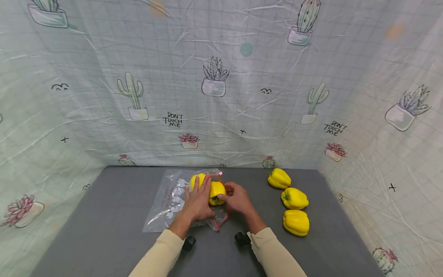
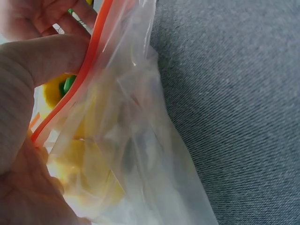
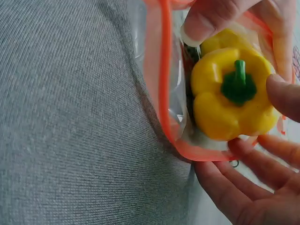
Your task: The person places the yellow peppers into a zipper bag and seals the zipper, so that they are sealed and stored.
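Observation:
A clear zip bag (image 1: 168, 204) with an orange-red seal (image 3: 164, 89) lies on the grey table (image 1: 104, 238). My left hand (image 1: 199, 204) rests on the bag, and its thumb (image 2: 51, 61) pinches the seal strip (image 2: 70, 101), holding the mouth apart. My right hand (image 1: 238, 199) grips a yellow bell pepper (image 1: 216, 191) with a green stem (image 3: 238, 86) right in the bag's mouth. Its fingers (image 3: 234, 183) curl under the pepper (image 3: 229, 101). Another yellow pepper (image 1: 196, 180) lies deeper inside the bag (image 2: 140, 140), blurred through the plastic.
Three more yellow peppers (image 1: 278, 178), (image 1: 294, 198), (image 1: 296, 222) lie in a row on the table's right side. Cactus-print cloth (image 1: 221, 77) walls the table at the back and both sides. Black wrist mounts (image 1: 189, 243) sit near the front edge.

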`<state>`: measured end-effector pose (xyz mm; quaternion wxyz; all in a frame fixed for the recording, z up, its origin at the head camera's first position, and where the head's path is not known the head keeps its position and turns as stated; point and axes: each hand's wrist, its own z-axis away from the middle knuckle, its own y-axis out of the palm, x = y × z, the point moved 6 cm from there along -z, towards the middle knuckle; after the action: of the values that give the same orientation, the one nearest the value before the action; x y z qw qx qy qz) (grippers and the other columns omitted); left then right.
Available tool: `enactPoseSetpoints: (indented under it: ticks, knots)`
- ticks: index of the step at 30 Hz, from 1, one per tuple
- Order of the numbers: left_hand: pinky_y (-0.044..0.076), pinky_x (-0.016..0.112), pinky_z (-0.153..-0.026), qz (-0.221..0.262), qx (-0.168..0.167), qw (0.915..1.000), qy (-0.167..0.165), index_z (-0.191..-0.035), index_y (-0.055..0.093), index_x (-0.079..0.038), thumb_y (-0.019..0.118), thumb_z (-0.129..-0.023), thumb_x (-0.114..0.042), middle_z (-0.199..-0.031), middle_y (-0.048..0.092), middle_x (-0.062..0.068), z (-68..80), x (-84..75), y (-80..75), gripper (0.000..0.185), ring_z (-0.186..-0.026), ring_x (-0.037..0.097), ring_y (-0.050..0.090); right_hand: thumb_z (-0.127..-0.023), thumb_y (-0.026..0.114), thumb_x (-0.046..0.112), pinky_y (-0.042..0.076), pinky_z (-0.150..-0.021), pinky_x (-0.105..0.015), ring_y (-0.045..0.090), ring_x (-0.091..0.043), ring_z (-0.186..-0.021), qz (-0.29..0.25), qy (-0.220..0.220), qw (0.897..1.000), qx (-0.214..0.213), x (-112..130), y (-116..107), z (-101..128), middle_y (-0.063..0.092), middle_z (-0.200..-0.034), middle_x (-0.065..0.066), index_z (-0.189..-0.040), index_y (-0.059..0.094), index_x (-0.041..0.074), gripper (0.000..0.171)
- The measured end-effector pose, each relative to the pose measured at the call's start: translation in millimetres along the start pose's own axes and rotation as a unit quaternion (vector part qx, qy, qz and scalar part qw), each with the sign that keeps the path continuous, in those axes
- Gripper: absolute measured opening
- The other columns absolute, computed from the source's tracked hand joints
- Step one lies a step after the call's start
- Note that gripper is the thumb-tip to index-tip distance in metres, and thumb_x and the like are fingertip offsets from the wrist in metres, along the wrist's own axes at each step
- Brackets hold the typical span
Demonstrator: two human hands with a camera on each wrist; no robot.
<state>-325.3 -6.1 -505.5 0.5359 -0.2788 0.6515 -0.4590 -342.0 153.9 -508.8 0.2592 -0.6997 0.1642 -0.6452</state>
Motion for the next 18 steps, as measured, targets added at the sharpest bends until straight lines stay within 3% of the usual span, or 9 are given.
enactPoseSetpoints:
  ticks: [2,4,8,12,18]
  knots:
    - [0.007,0.079,-0.122,-0.006,-0.001,1.0000,0.002,-0.168,0.015,-0.011,0.092,-0.070,-0.028,-0.178,0.008,0.004,0.4,-0.2,0.4,0.126,-0.164,0.041,0.002,-0.094,0.078,0.033,0.061,-0.079,-0.039,0.071,-0.029,-0.092,0.025,0.015,1.000,-0.004,-1.3,-0.3,-1.6,0.074,-0.110,-0.017,-0.126,0.068,0.001,0.046]
    - [0.008,0.079,-0.122,-0.011,-0.004,0.9999,0.005,-0.168,0.015,-0.011,0.092,-0.070,-0.028,-0.178,0.009,0.004,0.8,-0.5,0.4,0.126,-0.164,0.042,0.003,-0.093,0.078,0.039,0.055,-0.065,-0.032,0.065,-0.021,-0.074,0.042,0.028,0.999,-0.010,-1.6,-0.2,-3.3,0.072,-0.092,-0.010,-0.120,0.071,0.004,0.045]
    - [0.010,0.079,-0.121,-0.014,-0.010,0.9998,0.005,-0.168,0.016,-0.011,0.093,-0.069,-0.028,-0.178,0.012,0.005,0.5,-0.9,-2.9,0.127,-0.164,0.042,0.006,-0.093,0.077,0.043,0.042,-0.055,-0.027,0.052,-0.015,-0.056,0.065,0.031,0.997,-0.018,2.3,1.0,-5.2,0.063,-0.072,-0.004,-0.113,0.073,0.005,0.043]
    - [0.010,0.080,-0.121,-0.016,-0.009,0.9998,0.000,-0.168,0.015,-0.012,0.094,-0.069,-0.028,-0.178,0.012,0.005,-0.9,-0.2,-4.5,0.128,-0.164,0.042,0.006,-0.091,0.079,0.041,0.050,-0.061,-0.030,0.060,-0.018,-0.066,0.069,0.028,0.996,-0.045,7.5,2.8,-5.1,0.071,-0.083,-0.008,-0.114,0.073,0.004,0.045]
    - [0.009,0.078,-0.122,-0.014,-0.005,0.9999,-0.002,-0.169,0.014,-0.012,0.094,-0.068,-0.028,-0.178,0.011,0.004,-0.2,1.6,-4.6,0.130,-0.164,0.040,0.004,-0.093,0.078,0.031,0.061,-0.080,-0.041,0.069,-0.027,-0.092,-0.024,0.027,0.998,-0.060,3.2,9.5,-5.8,0.073,-0.107,-0.018,-0.121,0.069,0.002,0.041]
